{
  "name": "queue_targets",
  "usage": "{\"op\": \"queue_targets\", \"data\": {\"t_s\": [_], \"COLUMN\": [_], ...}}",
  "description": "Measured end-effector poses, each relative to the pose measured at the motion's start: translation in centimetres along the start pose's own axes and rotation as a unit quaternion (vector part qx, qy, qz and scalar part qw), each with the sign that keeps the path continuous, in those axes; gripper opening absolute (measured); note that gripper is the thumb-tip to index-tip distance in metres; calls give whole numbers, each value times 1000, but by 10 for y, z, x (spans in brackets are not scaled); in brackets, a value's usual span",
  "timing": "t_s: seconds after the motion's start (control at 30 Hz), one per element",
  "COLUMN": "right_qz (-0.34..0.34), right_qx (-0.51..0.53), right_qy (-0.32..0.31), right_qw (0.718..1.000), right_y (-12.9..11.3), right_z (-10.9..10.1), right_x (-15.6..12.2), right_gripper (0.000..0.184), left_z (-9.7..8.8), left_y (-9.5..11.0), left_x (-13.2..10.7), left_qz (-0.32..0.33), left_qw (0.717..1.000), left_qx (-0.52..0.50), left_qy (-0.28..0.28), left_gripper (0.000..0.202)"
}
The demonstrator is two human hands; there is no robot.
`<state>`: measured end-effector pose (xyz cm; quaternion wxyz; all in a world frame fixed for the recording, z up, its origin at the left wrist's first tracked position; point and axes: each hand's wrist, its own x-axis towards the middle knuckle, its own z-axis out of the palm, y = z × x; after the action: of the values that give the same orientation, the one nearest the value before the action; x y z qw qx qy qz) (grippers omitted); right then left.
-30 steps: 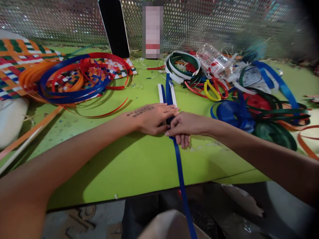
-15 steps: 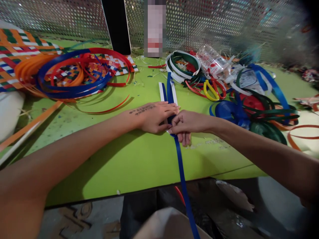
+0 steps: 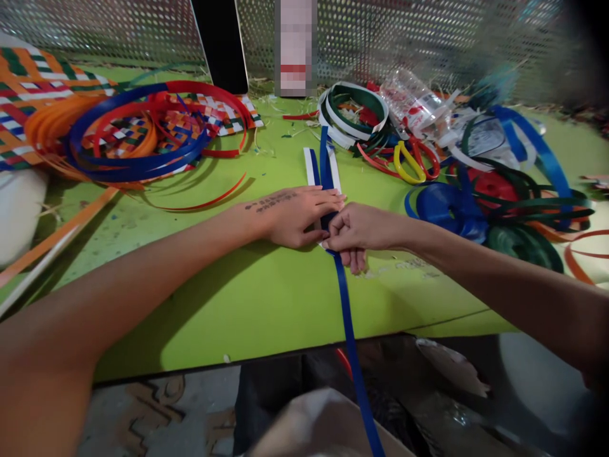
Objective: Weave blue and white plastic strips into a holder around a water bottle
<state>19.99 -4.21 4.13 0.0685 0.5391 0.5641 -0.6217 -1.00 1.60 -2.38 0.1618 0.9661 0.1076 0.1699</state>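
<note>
The tabletop (image 3: 204, 311) carries two hands (image 3: 302, 216), one dark slab (image 3: 221, 44) and one pixelated object (image 3: 295, 51) at the far edge, one clear bottle (image 3: 413, 101) toward the far right corner, one blue strip (image 3: 348, 317) crossing the near edge.

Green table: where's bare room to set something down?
Largest: the front, between the left forearm and the hanging blue strip. Also right of that strip, below the right forearm. A smaller, scrap-littered patch lies between the blue-and-red coil and the blue and white strips. Crowded: back left, around that coil; right, around blue roll and bottle.
</note>
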Motion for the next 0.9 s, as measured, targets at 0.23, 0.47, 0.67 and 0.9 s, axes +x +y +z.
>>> {"op": "queue_targets", "data": {"t_s": [0.23, 0.47, 0.67, 0.9], "right_qz": [5, -16, -21, -24], "right_qx": [13, 41, 49, 52], "right_qy": [19, 3, -7, -5], "right_qw": [1000, 999, 999, 998], "right_y": [0, 7, 11, 13], "right_z": [3, -2, -4, -3], "right_x": [0, 1, 3, 4], "right_gripper": [34, 42, 44, 44], "left_z": [0, -1, -2, -3], "left_y": [-1, -2, -2, -1], "left_x": [-1, 0, 0, 0], "left_qz": [-6, -4, -4, -6], "left_qw": [1000, 1000, 1000, 1000], "left_qx": [-5, -9, -8, -14], "left_qy": [-6, -7, -12, -18], "left_gripper": [67, 66, 63, 62]}}
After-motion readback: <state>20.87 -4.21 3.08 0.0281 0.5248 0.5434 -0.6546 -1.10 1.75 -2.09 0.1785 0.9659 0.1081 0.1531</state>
